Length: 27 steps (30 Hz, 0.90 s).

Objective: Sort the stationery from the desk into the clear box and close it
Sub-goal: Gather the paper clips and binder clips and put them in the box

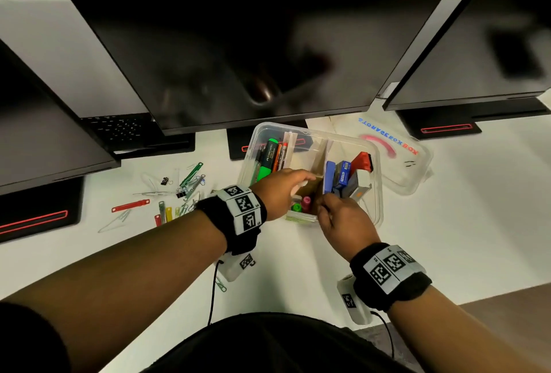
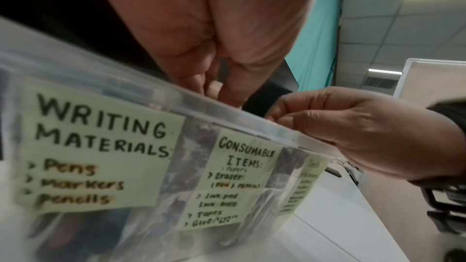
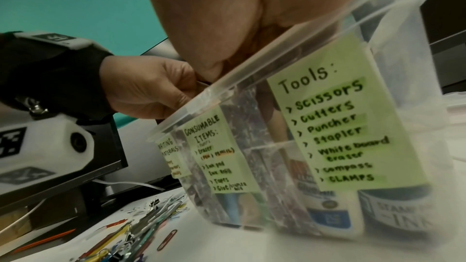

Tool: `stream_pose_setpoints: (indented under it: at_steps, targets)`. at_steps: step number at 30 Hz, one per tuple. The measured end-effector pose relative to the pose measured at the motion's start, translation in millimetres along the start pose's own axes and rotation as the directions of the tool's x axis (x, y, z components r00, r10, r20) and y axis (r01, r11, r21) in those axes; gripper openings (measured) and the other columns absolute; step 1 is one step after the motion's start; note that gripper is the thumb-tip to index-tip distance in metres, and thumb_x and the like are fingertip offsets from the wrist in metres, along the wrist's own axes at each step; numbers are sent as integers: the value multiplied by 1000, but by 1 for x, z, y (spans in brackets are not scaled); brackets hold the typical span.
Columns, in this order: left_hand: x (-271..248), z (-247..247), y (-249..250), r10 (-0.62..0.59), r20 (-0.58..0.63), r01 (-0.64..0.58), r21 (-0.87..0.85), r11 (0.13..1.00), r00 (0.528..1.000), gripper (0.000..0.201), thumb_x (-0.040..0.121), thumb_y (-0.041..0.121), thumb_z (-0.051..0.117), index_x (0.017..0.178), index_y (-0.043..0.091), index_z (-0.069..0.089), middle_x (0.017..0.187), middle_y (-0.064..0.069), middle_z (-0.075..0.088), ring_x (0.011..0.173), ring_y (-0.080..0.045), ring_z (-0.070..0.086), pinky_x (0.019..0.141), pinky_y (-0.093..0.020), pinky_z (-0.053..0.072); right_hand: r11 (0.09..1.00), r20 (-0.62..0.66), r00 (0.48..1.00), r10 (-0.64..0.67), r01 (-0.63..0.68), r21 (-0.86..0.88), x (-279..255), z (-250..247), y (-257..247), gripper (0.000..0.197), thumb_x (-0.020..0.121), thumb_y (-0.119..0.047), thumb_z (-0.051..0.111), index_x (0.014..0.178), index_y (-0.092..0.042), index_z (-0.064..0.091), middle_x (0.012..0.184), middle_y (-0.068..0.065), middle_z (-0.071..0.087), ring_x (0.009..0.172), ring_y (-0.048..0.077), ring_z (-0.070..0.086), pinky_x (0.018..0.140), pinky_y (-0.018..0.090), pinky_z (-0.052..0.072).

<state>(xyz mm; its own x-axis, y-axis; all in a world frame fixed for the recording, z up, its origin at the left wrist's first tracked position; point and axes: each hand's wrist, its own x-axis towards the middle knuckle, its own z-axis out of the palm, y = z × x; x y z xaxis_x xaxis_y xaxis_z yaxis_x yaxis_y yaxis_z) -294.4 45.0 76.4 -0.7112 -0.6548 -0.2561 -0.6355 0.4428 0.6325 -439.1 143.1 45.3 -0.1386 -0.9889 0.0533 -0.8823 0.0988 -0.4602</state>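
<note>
Though well stocked, not yet fit for closing. On the desk [image 1: 462,238], just under the middle monitor: the box [image 1: 377,181], open, with its lid [image 1: 402,169] lying flat just beside it on the right, so the closing step not yet begun.

Both hands at the near edge of the box. Left hand [image 1: 277,193] reaching over the rim into the middle section, fingers bunched and pointing down; something pale at the fingertips, possibly an item going in, but cannot tell whether pinched or merely touched. Right hand [image 1: 343,223] at the near rim, fingers curled with thumb against forefinger; cannot tell what, if anything, caught between them.

Already sorted, by the look of it: pens and a highlighter [image 1: 267,163] in the left section, blue and red tools [image 1: 340,175] in the right, small green and pink pieces [image 1: 301,204] in the middle.

Left to do: a scatter of clips [image 1: 185,187] and coloured fasteners on the desk well left of the box, a red fastener [image 1: 130,205] among them, plus one stray clip [image 1: 220,284] nearer the body. Roughly two thirds done, judging by that.
</note>
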Motion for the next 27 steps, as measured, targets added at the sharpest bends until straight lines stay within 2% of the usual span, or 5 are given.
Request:
stream_pose_setpoints:
  at_steps: [9,12,18,22,27]
  targets:
    - [-42,-30,-52,-143,-268,81,-232,969,953,35,89,-3,47,112,18,62,109,0,65,92,-12,66,87,-28,55,995,-65,996,61,-56,85,12,9,5,19,83,-19,53,82,-10,69,82,12,70,79,32,62,70,34,53]
    - [-68,-36,-87,-241,-338,182,-197,963,910,31,87,-2,50,107,18,65,97,6,62,81,-6,59,71,-5,43,993,-185,981,64,-44,111,15,12,-8,26,77,-22,50,73,-7,70,75,13,66,74,33,60,73,30,47]
    - [-121,-31,-138,-311,-163,317,6,949,936,29,86,6,57,111,17,65,101,2,57,85,-9,52,80,-18,45,946,-255,927,-276,309,102,13,27,-68,24,80,-21,49,76,-7,68,74,6,64,73,19,55,68,24,39]
    - [-150,-23,-172,-390,34,378,187,907,920,30,88,18,60,118,20,61,120,-4,56,110,-20,54,94,-23,39,893,-1,898,-441,439,96,6,61,-95,23,82,-23,47,81,-12,68,77,2,65,70,13,59,62,22,46]
    - [-173,-6,-194,-379,156,313,332,890,912,35,87,26,62,122,22,57,128,-1,53,121,-19,48,100,-24,35,970,486,871,-64,168,-174,0,111,-90,27,92,-30,49,107,-14,65,107,8,61,97,29,62,79,34,50]
